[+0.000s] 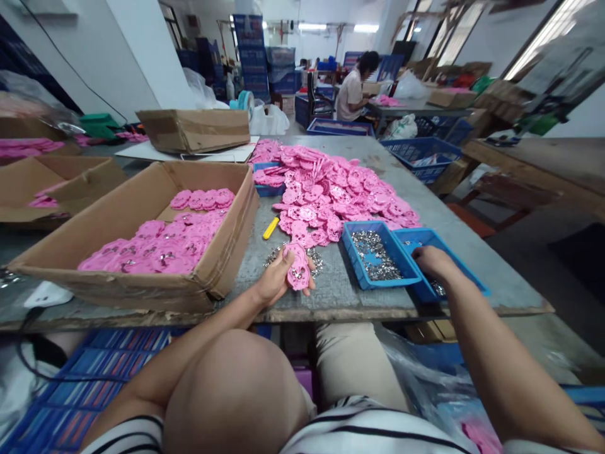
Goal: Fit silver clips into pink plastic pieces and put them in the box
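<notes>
My left hand [276, 282] holds a pink plastic piece [297, 268] at the near edge of the grey table [359, 299], over a small scatter of metal parts [314, 257]. My right hand [432, 261] reaches into the right blue tray [466, 271], fingers curled down among small metal bits; what they hold is hidden. Beside it stands a second blue tray [353, 252] filled with silvery metal parts. A big heap of pink pieces [331, 189] lies on the table behind the trays.
A large cardboard box [142, 284] with finished pink pieces sits at left. A yellow tool [271, 227] lies near it. More boxes, blue crates and a seated person [352, 91] are at the back.
</notes>
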Motion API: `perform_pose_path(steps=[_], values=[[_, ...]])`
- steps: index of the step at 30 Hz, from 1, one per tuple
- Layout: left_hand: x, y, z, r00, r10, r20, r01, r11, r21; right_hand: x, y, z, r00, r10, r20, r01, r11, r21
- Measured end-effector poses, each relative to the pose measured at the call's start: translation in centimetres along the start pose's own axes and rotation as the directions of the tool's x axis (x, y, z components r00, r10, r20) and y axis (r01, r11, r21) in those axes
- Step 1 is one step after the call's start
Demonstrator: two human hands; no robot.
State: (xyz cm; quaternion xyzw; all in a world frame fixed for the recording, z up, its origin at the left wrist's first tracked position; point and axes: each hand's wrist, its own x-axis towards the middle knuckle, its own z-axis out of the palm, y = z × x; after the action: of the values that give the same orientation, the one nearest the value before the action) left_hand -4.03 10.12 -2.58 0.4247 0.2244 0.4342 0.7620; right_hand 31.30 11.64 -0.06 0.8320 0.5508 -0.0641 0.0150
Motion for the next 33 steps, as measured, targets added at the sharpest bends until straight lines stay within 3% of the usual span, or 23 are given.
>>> perform_pose_path(steps=[4,10,19,28,33], values=[[-0.2,0.1,0.0,1.000,-0.012,-0.022,0.012,1.000,0.004,-0.5,-1.2,-0.4,0.992,0.063,0.108,-0.055,0.996,-0.072],[-0.4,0.2,0.1,0.999,-0.018,-0.036,0.019,1.000,0.020,-0.9,-1.5,-0.9,0.983,0.079,0.165,-0.061,0.992,-0.114],[-0.3,0.1,0.1,1.000,-0.007,-0.003,0.007,0.999,0.042,-1.0,-1.9,-0.8,0.986,0.088,0.144,-0.068,0.988,-0.139],[-0.6,0.4,0.2,0.999,0.003,-0.038,-0.002,1.000,0.026,-0.4,-1.3,-0.8,0.989,0.065,0.136,-0.050,0.992,-0.112],[-0.5,0.3,0.2,1.000,-0.005,-0.027,0.006,0.999,0.034,-0.2,-0.9,-0.2,0.997,0.028,0.075,-0.024,0.999,-0.043]])
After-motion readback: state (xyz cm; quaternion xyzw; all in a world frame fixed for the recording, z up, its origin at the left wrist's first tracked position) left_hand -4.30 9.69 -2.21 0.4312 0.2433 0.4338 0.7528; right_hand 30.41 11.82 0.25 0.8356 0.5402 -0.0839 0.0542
